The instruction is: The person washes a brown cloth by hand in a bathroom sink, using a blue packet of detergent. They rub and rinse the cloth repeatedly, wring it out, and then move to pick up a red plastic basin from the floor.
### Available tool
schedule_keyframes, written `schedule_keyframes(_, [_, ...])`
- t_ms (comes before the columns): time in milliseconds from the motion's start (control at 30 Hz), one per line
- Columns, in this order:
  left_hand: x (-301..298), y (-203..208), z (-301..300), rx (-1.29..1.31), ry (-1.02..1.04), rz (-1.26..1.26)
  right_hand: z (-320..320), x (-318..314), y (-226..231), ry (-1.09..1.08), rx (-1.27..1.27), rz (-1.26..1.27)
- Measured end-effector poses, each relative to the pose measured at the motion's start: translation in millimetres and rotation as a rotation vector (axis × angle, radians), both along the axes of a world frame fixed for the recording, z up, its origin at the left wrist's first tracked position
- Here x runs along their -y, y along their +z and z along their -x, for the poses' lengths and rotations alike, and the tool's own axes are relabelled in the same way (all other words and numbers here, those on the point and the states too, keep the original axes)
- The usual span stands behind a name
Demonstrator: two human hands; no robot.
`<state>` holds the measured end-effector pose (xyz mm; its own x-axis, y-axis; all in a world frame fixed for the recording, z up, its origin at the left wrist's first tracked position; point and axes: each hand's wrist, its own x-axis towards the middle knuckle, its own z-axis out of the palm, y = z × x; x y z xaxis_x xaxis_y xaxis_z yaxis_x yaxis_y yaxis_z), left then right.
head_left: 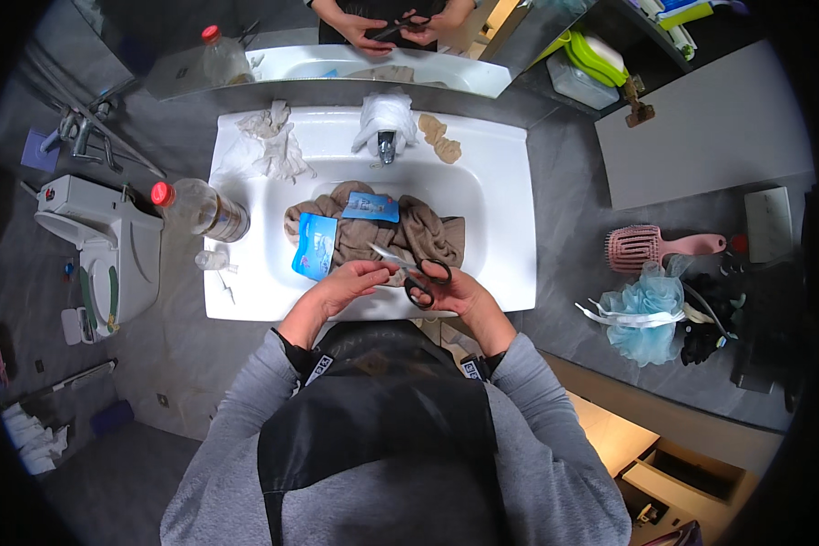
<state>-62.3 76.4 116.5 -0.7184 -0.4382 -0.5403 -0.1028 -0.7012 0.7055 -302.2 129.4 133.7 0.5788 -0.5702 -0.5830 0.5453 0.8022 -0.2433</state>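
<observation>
My right hand [460, 293] grips a pair of scissors [409, 265] by its black handle loops, the blades pointing up and left over the basin's front edge. Close to the blades, my left hand [344, 282] has its fingers stretched toward them; whether its fingertips touch a small pale thing there I cannot tell. Beyond both hands, a crumpled brown cloth [432, 234] lies in the white sink [500, 196]. Two blue packets rest on the cloth: one packet [315, 247] stands near my left hand, the other packet [371, 207] lies farther back.
A red-capped bottle [223, 218] and a small clear jar [211, 260] stand on the sink's left rim. White cloth [280, 146] lies behind them; the cloth-wrapped faucet [386, 127] is at the back. A pink hairbrush [664, 246] and blue bath puff [644, 305] lie on the right counter.
</observation>
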Motion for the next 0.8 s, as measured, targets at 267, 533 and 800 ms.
schedule_keyframes(267, [16.2,48.3,26.5,-0.245,0.053,0.002,-16.4,5.5,22.8,0.082,-0.130,0.185])
schedule_keyframes(533, [3.1,58.2,45.9,-0.212,0.032,0.237,3.1,-22.6,9.8,-0.013,-0.164,0.277])
schedule_keyframes(800, [30.3,80.0,36.4,-0.086,0.322,0.388,-3.2,-25.6,55.8,-0.162,-0.473,0.400])
